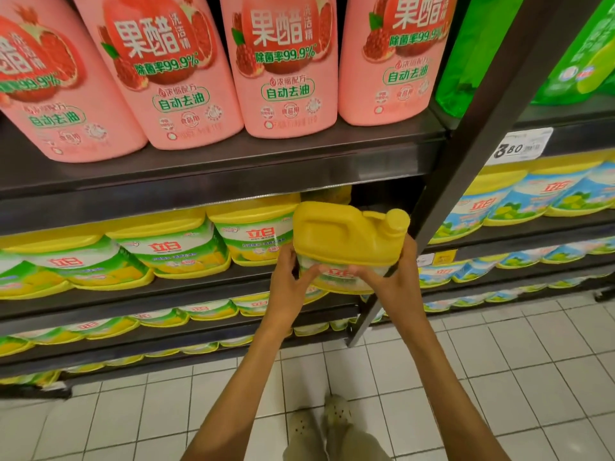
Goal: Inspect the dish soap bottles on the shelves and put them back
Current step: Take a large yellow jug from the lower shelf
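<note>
Yellow dish soap jug (pixel 346 237), with moulded handle and round cap, is held upright in front of the second shelf (pixel 199 287), off the boards. Left hand (pixel 288 287) and right hand (pixel 396 281) clamp its labelled lower body from either side, fingers curled round it. Matching yellow jugs (pixel 173 251) line that shelf; pink bottles (pixel 286 61) stand above.

Dark metal shelving (pixel 213 168) from nine to three o'clock, slanted upright post (pixel 472 154) at two, white tiled floor (pixel 499 377) toward six.
</note>
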Demonstrator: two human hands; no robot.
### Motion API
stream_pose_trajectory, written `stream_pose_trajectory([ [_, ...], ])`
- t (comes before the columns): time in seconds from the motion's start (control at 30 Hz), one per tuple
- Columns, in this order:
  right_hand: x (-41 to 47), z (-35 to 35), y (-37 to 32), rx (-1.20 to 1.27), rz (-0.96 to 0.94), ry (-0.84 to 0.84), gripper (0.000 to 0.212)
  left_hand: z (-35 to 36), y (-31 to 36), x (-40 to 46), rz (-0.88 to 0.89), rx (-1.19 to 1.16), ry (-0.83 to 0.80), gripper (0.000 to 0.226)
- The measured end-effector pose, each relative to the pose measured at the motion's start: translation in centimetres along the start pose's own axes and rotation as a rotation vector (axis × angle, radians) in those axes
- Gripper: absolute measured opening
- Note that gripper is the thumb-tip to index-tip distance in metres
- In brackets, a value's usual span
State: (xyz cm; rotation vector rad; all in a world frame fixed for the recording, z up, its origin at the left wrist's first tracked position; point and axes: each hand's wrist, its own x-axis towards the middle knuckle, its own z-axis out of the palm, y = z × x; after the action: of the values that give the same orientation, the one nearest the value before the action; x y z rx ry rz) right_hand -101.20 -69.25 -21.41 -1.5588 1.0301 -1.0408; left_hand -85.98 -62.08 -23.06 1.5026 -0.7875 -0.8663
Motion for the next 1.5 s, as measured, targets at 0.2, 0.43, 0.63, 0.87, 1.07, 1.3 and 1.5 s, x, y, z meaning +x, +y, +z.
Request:
stream_pose_trajectory([
  [0.2,-1.0,-0.3,-1.9,0.058,0.058,-0.108,0.075,-1.5,0.2,-3.3,-0.041,-0.105,0.119,0.029],
  [0.43,-2.1,0.8,-2.4,0.227,0.322,-0.171,0.029,-1.7,-0.3,-7.3,-0.264,-0.155,0.084,0.012],
  [0.63,-3.0,1.5,-2.4,0.257,0.523,-0.065,0.031,-3.5,-0.6,-8.8,-0.413,-0.438,-0.096,0.065],
  [0.87,-2.2,1.6,-3.6,0.273,0.693,-0.068,0.05,-3.9,0.0,-9.5,-0.557,-0.414,-0.152,0.07],
  [1.07,-1.8,0.3,-3.8,0.274,0.67,-0.262,0.046,-3.3,1.5,-10.1,-0.532,-0.356,-0.036,0.073],
  [1.3,-2.8,1.0,-3.5,0.526,0.686,-0.279,0.045,-4.1,3.9,-9.7,-0.412,0.012,0.023,0.047],
  [1.5,-2.1,0.9,-5.0,0.341,0.635,-0.216,0.06,-3.5,4.2,-10.2,-0.54,-0.217,-0.024,0.08],
])
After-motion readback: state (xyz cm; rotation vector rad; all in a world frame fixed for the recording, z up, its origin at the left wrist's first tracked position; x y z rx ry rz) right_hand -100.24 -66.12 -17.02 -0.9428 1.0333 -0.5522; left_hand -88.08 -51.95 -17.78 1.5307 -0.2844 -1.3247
